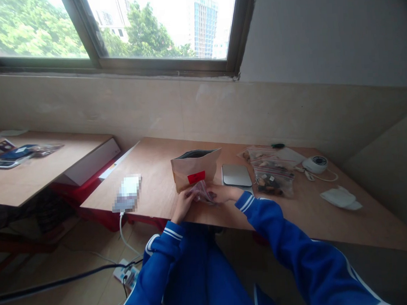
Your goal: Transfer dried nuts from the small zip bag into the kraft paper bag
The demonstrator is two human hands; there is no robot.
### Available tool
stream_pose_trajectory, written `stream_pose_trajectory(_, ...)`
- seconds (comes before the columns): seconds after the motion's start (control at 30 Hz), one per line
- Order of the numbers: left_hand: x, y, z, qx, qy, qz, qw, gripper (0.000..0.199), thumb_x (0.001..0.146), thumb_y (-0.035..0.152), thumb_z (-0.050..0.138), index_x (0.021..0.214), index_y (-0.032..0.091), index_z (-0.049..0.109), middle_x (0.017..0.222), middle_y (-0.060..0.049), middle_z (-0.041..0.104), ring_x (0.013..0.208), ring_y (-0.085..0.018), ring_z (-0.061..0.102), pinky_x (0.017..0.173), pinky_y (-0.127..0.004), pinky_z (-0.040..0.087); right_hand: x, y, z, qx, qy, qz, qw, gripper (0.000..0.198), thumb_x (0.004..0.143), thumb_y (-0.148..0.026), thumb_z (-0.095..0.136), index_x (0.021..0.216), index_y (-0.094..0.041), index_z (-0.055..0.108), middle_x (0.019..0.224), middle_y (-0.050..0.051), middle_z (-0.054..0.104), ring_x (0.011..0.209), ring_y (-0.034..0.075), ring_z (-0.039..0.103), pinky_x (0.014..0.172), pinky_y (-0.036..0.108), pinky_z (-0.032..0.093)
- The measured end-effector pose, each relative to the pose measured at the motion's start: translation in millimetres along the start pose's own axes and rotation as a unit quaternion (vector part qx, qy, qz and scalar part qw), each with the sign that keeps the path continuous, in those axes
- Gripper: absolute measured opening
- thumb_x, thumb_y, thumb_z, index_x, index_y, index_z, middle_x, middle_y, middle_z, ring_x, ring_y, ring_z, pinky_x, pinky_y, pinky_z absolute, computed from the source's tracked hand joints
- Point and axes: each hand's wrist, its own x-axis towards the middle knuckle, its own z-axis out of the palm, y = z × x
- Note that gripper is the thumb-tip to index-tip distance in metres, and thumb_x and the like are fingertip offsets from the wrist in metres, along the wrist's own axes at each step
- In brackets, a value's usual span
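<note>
kraft pouch: stands upright near the table's front edge, mouth open upward, so its top stays reachable. Landmark for the rest.
clear bag: small, pressed against the pouch's front foot, pinched between both your hands.
left hand: fingers curled on the clear bag's left end, below the pouch's left corner.
right hand: closed on the bag's right end (grip depth unclear).
silver device: flat, just right of the pouch.
filled zip bags: further right, untouched.
</note>
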Motion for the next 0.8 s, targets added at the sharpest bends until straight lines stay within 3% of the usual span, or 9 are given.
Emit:
stream_pose_trajectory(0.13, -14, -2, 8, -0.073, 0.045, 0.002, 0.996, 0.045, 0.081, 0.046, 0.061, 0.115, 0.017, 0.058, 0.110, -0.010, 0.069, 0.098, -0.023, 0.066, 0.086, -0.036, 0.051, -11, -10, 8, 0.073, 0.038, -0.013, 0.997, 0.029, 0.079, -0.004, 0.051, 0.099, -0.018, 0.066, 0.111, 0.008, 0.067, 0.101, 0.022, 0.061, 0.092, 0.037, 0.046)
stream_pose_trajectory(0.27, -32, -17, 26, -0.168, 0.038, -0.025, 0.985, 0.054, 0.076, 0.039, 0.068, 0.122, 0.018, 0.050, 0.134, -0.014, 0.055, 0.121, -0.024, 0.055, 0.102, -0.038, 0.043, -22, -7, 30, 0.161, 0.137, 0.023, 0.977, 0.034, 0.085, -0.009, 0.047, 0.115, -0.019, 0.059, 0.121, 0.011, 0.063, 0.112, 0.024, 0.057, 0.099, 0.043, 0.043)
stream_pose_trajectory(0.4, -38, -26, 37, -0.140, -0.034, -0.039, 0.989, 0.054, 0.071, 0.037, 0.073, 0.117, 0.015, 0.054, 0.119, -0.014, 0.064, 0.112, -0.027, 0.060, 0.100, -0.043, 0.045, -24, 1, 48, 0.256, 0.165, 0.061, 0.951, 0.034, 0.086, -0.013, 0.047, 0.118, -0.018, 0.056, 0.122, 0.011, 0.062, 0.114, 0.022, 0.057, 0.102, 0.042, 0.042)
stream_pose_trajectory(0.5, -39, -23, 38, -0.121, -0.055, -0.021, 0.991, 0.056, 0.072, 0.037, 0.071, 0.122, 0.016, 0.054, 0.114, -0.012, 0.066, 0.108, -0.027, 0.062, 0.098, -0.043, 0.046, -24, 0, 47, 0.306, 0.187, 0.066, 0.931, 0.029, 0.086, -0.020, 0.052, 0.115, -0.019, 0.058, 0.119, 0.010, 0.064, 0.110, 0.022, 0.060, 0.099, 0.041, 0.045)
stream_pose_trajectory(0.67, -43, -9, 32, -0.128, -0.008, -0.036, 0.991, 0.056, 0.078, 0.037, 0.066, 0.129, 0.018, 0.052, 0.102, -0.008, 0.069, 0.097, -0.022, 0.066, 0.091, -0.038, 0.049, -26, -12, 32, 0.348, 0.210, 0.028, 0.913, 0.028, 0.078, -0.037, 0.068, 0.101, -0.022, 0.062, 0.091, 0.004, 0.069, 0.087, 0.020, 0.066, 0.079, 0.033, 0.054)
stream_pose_trajectory(0.8, -41, -3, 27, -0.160, 0.049, -0.048, 0.985, 0.047, 0.075, 0.037, 0.070, 0.114, 0.014, 0.060, 0.099, -0.009, 0.070, 0.095, -0.021, 0.066, 0.087, -0.034, 0.050, -22, -10, 28, 0.337, 0.203, 0.012, 0.919, 0.027, 0.073, -0.041, 0.073, 0.087, -0.020, 0.063, 0.083, 0.004, 0.069, 0.080, 0.020, 0.067, 0.073, 0.033, 0.054)
